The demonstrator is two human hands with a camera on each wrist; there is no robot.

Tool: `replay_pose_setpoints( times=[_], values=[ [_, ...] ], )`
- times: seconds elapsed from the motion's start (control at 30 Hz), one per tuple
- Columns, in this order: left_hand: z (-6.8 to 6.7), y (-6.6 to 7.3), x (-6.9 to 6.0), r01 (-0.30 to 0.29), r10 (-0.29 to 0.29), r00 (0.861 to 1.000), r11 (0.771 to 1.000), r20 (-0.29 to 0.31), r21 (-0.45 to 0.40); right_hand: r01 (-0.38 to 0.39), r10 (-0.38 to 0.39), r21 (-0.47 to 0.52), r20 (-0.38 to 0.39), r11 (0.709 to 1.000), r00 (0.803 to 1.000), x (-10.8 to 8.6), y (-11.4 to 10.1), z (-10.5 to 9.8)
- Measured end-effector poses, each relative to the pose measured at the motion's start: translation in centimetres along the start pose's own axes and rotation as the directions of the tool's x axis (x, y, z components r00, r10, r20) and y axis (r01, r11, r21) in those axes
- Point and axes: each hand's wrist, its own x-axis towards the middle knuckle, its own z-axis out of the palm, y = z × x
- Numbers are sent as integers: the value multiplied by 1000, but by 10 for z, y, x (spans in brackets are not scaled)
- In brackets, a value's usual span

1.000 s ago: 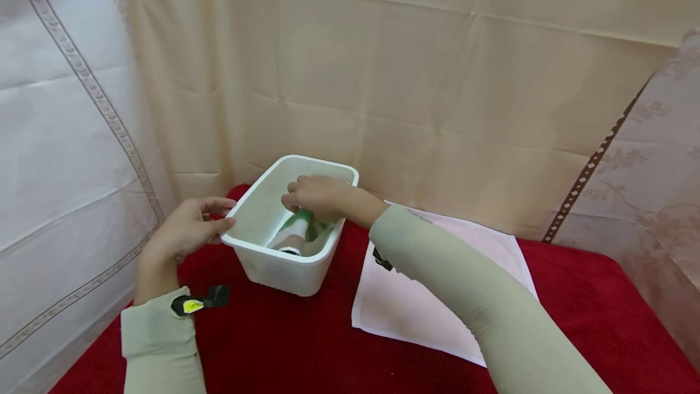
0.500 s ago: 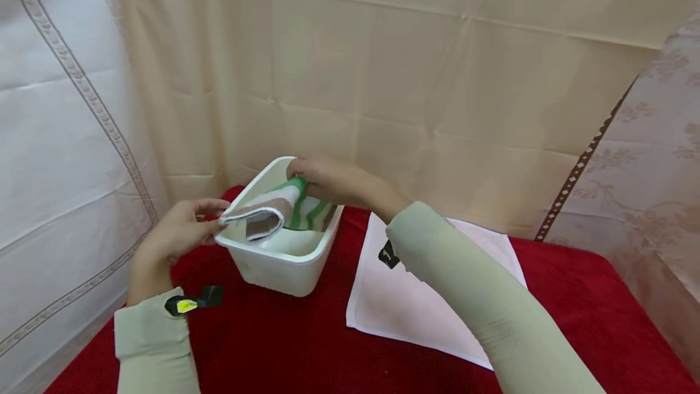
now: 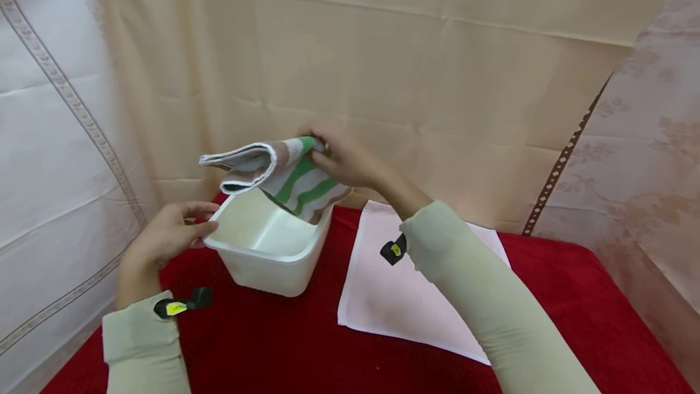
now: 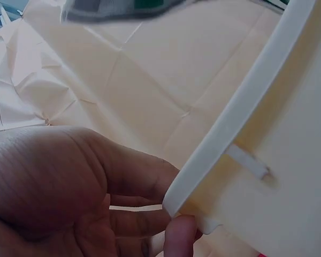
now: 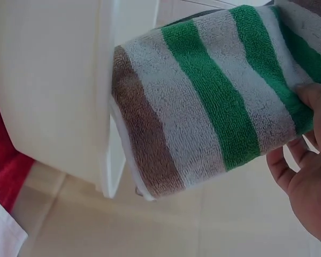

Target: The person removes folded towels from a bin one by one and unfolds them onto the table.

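My right hand (image 3: 341,154) pinches a folded terry towel (image 5: 203,101) with green, white and brown stripes. In the head view the towel hangs above a white plastic tub (image 3: 273,269), its lower corner overlapping the tub's right rim. My left hand (image 3: 172,230) holds the tub's left rim between thumb and fingers. The left wrist view shows that hand (image 4: 96,182) at the rim's corner, with a blurred edge of the towel (image 4: 117,10) overhead. What I can see of the tub's inside is bare white plastic; the towel hides the rest.
A pale pink cloth (image 3: 388,297) lies spread flat right of the tub, partly under my right forearm. Red fabric (image 3: 257,339) covers the table. A beige curtain (image 3: 383,65) hangs close behind, with white patterned drapes (image 3: 49,157) at the sides.
The striped towel has come up out of the tub in my right hand, and its folded end now hangs over the rim. My left hand keeps its hold on the tub.
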Motion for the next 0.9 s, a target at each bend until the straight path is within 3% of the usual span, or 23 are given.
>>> replay_pose_setpoints(
  times=[0.3,0.43,0.57,0.9],
  values=[
    [-2,-9,4,-4,5,1000,1000,12,-16,-46,48,28,-77,999,996,-27,0,-25],
    [-4,-11,7,-3,3,1000,1000,5,2,-91,87,-20,-143,996,986,-43,-2,-37],
    [-7,-11,8,0,0,1000,1000,2,8,-133,130,-4,-189,991,973,-58,-4,-47],
    [-15,-15,6,-2,2,1000,1000,-5,29,-343,362,127,-188,931,913,-103,-5,-51]
  ],
)
